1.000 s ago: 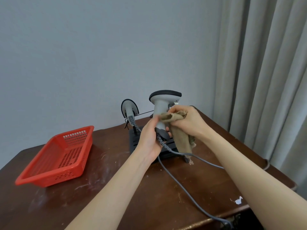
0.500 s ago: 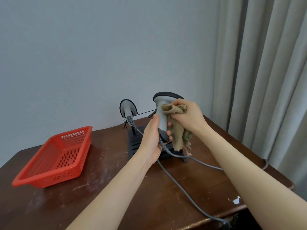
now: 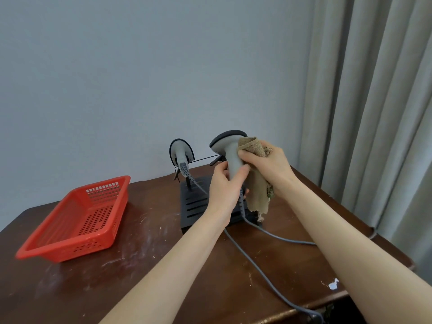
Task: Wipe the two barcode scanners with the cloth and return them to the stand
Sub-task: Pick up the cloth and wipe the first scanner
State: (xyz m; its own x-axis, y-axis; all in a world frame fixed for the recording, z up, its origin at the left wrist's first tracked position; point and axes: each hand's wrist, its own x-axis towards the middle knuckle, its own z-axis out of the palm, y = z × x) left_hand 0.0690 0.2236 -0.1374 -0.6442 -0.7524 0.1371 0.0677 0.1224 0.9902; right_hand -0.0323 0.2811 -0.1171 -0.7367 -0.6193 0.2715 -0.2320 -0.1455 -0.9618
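Observation:
My left hand (image 3: 225, 185) grips the handle of a grey barcode scanner (image 3: 230, 150), held upright above the black stand (image 3: 195, 205). My right hand (image 3: 268, 164) holds a tan cloth (image 3: 257, 183) bunched against the scanner's head and neck; the cloth's frayed end hangs down beside the handle. A second grey scanner (image 3: 181, 153) hangs on the stand's wire arm at the left. Both scanners' grey cables (image 3: 264, 274) trail over the table toward its front edge.
A red plastic basket (image 3: 77, 220) sits on the left of the dark wooden table (image 3: 145, 265). Grey curtains (image 3: 374, 113) hang at the right, close to the table's right edge. A plain wall stands behind.
My right hand has slid the cloth up from the scanner's handle to its head. My left hand keeps its grip on the handle, and the scanner has tilted slightly.

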